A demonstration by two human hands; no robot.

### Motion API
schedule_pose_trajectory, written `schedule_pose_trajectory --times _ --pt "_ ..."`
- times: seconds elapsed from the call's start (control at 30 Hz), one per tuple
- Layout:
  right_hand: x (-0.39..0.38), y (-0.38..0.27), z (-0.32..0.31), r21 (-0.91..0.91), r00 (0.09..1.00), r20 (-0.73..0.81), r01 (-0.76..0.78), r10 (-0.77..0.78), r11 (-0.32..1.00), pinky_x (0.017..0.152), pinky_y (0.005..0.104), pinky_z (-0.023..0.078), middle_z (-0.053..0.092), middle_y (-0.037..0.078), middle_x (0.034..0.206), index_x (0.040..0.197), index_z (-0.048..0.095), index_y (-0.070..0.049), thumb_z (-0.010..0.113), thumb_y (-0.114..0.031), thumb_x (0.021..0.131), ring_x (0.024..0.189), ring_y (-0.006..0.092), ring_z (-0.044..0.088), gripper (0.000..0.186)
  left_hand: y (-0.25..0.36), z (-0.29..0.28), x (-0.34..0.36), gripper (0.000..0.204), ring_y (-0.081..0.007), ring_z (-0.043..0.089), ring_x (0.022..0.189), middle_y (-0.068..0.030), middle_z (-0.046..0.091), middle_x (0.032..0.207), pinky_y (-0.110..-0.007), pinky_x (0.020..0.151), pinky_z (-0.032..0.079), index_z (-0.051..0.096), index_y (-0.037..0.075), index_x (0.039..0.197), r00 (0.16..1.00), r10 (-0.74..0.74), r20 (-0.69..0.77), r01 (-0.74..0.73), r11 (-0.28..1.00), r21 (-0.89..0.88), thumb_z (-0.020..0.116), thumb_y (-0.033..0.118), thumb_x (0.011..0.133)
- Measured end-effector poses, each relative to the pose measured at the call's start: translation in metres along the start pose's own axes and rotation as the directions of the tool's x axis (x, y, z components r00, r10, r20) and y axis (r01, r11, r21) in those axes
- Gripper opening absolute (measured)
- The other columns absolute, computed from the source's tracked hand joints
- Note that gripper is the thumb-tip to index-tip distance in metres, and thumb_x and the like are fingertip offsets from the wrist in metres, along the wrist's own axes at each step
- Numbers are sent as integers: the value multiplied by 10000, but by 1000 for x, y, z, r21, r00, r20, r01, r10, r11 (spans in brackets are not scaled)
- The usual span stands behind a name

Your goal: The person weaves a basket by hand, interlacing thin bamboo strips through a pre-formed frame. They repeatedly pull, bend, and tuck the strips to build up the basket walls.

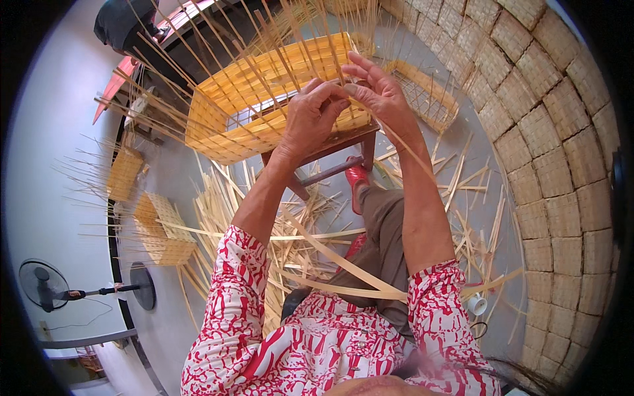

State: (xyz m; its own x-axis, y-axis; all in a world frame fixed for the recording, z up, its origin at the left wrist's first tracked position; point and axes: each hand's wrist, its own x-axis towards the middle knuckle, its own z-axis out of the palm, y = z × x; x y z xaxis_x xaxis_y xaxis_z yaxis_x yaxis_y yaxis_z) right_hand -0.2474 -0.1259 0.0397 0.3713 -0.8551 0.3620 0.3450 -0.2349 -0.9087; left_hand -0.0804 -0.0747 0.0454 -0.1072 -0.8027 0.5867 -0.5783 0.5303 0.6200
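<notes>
A yellow woven basket (231, 92) with tall upright stakes sits on a wooden stool (337, 152). At the basket's near right side, my left hand (314, 112) is closed in a pinch on a thin bamboo strip (416, 158), its fingertips close beside my right hand. My right hand (376, 92) grips that strip between thumb and forefinger, with its other fingers raised. The strip trails down along my right forearm. Exactly where it meets the basket is hidden by my fingers. Wider pale strips (337, 264) lie across my lap area.
Cut strips (218, 198) litter the floor. Unfinished baskets (162, 228) stand at left, another (422, 92) behind on the right. A standing fan (46, 287) is at lower left. A wall of stacked woven squares (548, 198) lines the right. A person in dark clothing (129, 30) bends at upper left.
</notes>
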Motion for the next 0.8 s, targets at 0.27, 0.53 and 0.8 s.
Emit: schedule_pose_trajectory --times 0.27,0.53,0.8 --pt "-17 8 11 214 886 -459 48 57 976 760 261 572 679 59 951 1024 646 -4 656 -120 968 814 135 666 129 -11 12 3 105 -159 634 717 -76 623 811 -292 646 500 688 27 935 994 -65 -90 57 994 -92 739 87 865" --pt "-36 6 41 -150 939 -295 135 -175 979 927 329 538 666 85 1057 1119 615 -22 706 -61 899 1014 193 659 241 -12 34 14 113 -348 667 777 -148 681 877 -409 676 530 698 61 936 968 -20 -250 114 923 368 660 137 862" --pt "-30 15 9 -915 886 251 348 -390 203 952 435 421 680 70 977 973 697 -134 703 -209 835 1034 282 607 158 -19 -43 -51 141 -290 696 747 -92 690 900 -402 616 534 594 88 1013 983 -50 -176 112 926 360 662 77 890"
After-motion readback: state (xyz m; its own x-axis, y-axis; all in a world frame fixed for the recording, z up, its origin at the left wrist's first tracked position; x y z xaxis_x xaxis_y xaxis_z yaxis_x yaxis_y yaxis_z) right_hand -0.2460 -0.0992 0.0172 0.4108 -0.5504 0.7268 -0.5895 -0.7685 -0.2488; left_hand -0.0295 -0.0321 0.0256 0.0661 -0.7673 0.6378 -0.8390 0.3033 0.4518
